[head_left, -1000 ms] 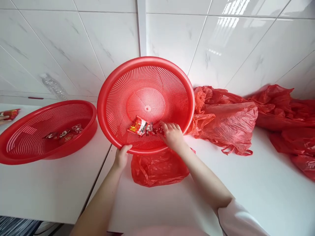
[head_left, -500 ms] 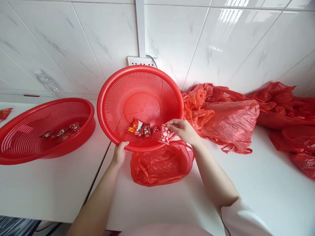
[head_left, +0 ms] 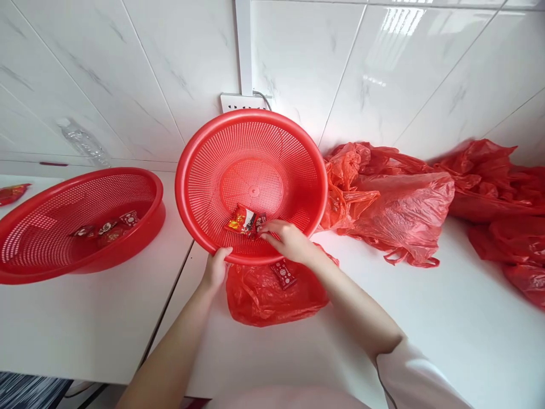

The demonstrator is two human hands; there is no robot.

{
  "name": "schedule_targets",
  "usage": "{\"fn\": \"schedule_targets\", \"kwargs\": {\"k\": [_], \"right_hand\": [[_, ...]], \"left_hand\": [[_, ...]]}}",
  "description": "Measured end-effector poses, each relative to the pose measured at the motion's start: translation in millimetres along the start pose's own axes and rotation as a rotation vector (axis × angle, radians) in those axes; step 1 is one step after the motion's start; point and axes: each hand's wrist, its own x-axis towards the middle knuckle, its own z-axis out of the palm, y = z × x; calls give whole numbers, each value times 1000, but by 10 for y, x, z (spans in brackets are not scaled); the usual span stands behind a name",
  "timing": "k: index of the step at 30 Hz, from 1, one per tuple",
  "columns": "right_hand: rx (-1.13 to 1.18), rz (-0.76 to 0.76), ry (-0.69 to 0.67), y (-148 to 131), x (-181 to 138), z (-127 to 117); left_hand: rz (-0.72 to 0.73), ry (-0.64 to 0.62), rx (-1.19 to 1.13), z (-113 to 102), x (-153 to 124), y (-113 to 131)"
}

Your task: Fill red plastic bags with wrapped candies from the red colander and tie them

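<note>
My left hand (head_left: 216, 267) is closed on the near rim of a red plastic basket (head_left: 315, 170), which tilts toward me with its inside showing. Low in that basket lie a red, gold and white snack packet (head_left: 240, 219) and a small dark red packet (head_left: 261, 220). My right hand (head_left: 286, 241) reaches over the rim, its thumb and fingers pinched at the dark red packet and partly hiding it. Below the rim, an open red plastic bag (head_left: 255, 301) lies on the table with a dark red patterned packet (head_left: 283, 275) in its mouth.
A second red basket (head_left: 159, 199) with several small packets stands at left, near a red packet (head_left: 12, 194) and a clear bottle (head_left: 83, 139). Filled red plastic bags (head_left: 404, 204) line the wall at right. A power strip (head_left: 242, 102) sits behind the basket.
My right hand has let go of the patterned packet, now in the bag's mouth, and moved left into the basket. The held basket has shifted slightly right in view.
</note>
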Motion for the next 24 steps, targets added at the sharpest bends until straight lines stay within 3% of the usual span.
{"fn": "schedule_targets", "kwargs": {"k": [3, 7, 15, 17, 21, 24], "right_hand": [[-88, 69, -147, -39, 64, 150], [-251, 174, -197, -15, 118, 168], [-55, 42, -241, 137, 109, 52], [83, 128, -216, 151, 102, 4], [667, 383, -210, 136, 64, -134], [950, 406, -245, 104, 21, -243]], "left_hand": [[-33, -16, -9, 21, -29, -14], [-57, 13, -20, 1, -13, -21], [-69, 12, -21, -20, 6, -26], [-70, 17, 4, -18, 2, -14], [-27, 34, 11, -13, 15, -1], [-15, 29, 2, -26, 34, -9]]}}
